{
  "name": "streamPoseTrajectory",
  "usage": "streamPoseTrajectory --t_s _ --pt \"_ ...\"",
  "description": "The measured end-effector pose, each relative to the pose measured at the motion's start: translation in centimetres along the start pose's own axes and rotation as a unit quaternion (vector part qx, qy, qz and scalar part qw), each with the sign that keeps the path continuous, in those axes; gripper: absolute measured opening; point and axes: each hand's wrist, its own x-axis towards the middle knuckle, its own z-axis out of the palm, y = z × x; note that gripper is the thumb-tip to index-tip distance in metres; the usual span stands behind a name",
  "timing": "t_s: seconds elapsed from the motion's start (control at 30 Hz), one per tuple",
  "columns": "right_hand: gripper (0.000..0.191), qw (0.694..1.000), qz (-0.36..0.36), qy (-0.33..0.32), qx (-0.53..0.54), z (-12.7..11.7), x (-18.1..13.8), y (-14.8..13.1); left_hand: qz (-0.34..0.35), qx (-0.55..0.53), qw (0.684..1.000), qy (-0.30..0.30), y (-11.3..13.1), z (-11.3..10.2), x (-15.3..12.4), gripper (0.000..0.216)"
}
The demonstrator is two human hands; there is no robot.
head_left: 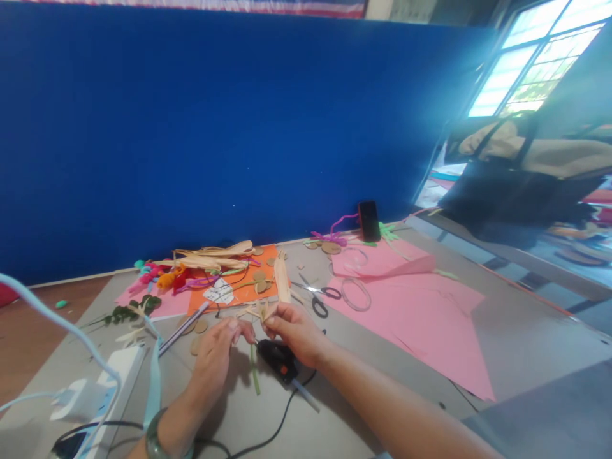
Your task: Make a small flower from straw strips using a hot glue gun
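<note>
Pale straw-coloured strips, like dried husk (262, 311), are bunched between my hands. My right hand (297, 331) pinches this bunch between thumb and fingers. Close by on the left, my left hand (217, 350) has its fingers bent and pressed together; whatever they grip is too small to make out. A black hot glue gun (278, 361) lies below my right hand, with a whitish glue stick (306, 395) poking out of its back. Beside it hangs or lies a narrow green strip (255, 371). Scissors with black handles (319, 299) rest open just beyond my right hand.
Husk strips (215, 257), coloured pipe cleaners (167, 277) and orange paper (236, 278) lie at the back left. Pink sheets (406, 312) and a coil of wire (356, 294) are on the right. A phone (368, 221) leans against the blue partition (239, 127). A power strip (117, 395) stands front left.
</note>
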Motion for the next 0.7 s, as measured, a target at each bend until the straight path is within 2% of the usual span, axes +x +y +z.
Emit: streamPoseTrajectory --t_s 0.13,0.2,0.33,0.5,0.63,0.7 --pt "0.022 1.000 0.001 0.002 0.006 0.02 -0.01 0.00 -0.001 -0.019 1.000 -0.001 -0.43 -0.04 0.17 0.024" --pt "0.021 1.000 0.000 -0.007 0.016 -0.04 0.04 0.04 -0.013 -0.021 0.999 0.025 -0.68 -0.06 0.29 0.017" --pt "0.023 1.000 0.001 -0.014 0.028 -0.16 0.12 0.09 -0.015 -0.048 0.996 0.072 -0.82 -0.11 0.53 0.026" --pt "0.027 0.998 0.021 -0.041 0.045 -0.26 0.14 0.32 -0.018 -0.007 0.998 0.060 -0.88 -0.22 0.69 0.040" --pt "0.028 0.996 0.041 -0.070 0.042 -0.26 0.04 0.38 -0.013 -0.004 0.997 0.070 -1.02 -0.02 0.66 0.016" --pt "0.029 0.995 0.047 -0.082 0.039 -0.23 -0.09 0.32 -0.019 -0.006 0.999 0.049 -0.75 0.16 0.54 0.022"
